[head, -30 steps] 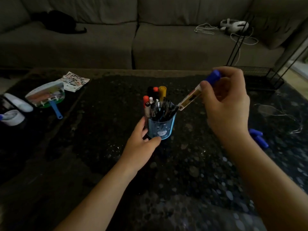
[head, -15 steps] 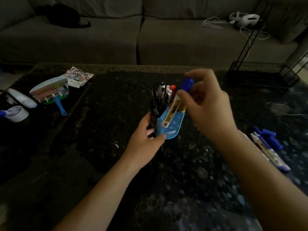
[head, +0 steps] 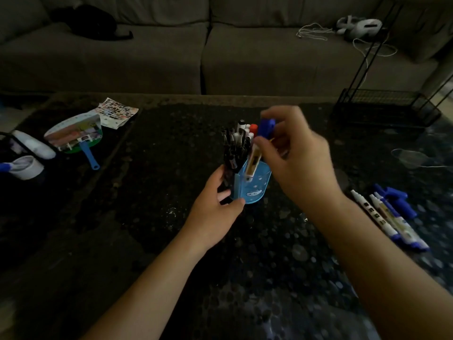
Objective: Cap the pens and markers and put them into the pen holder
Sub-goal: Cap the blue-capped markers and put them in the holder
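Observation:
A light-blue pen holder [head: 255, 190] stands mid-table, tipped slightly, packed with several dark pens and markers [head: 236, 146]. My left hand [head: 215, 204] grips the holder's near left side, thumb across its front. My right hand [head: 294, 155] pinches a white marker with a blue cap [head: 255, 158] near its top; the marker stands almost upright with its lower end down inside the holder. On the table at the right lie three white-and-blue markers [head: 389, 219], with loose blue caps [head: 394, 197] beside them.
A hand fan [head: 76, 133] and a printed sheet [head: 115, 111] lie at the table's far left, a white cup [head: 25, 166] beside them. A black wire rack [head: 384, 106] stands far right. A grey sofa [head: 196, 50] runs along the back. Thin wire [head: 411, 158] lies right.
My right hand has brought the blue-capped marker from high on the right down into the holder, swinging it upright. The left hand keeps its grip on the holder, which has tipped slightly.

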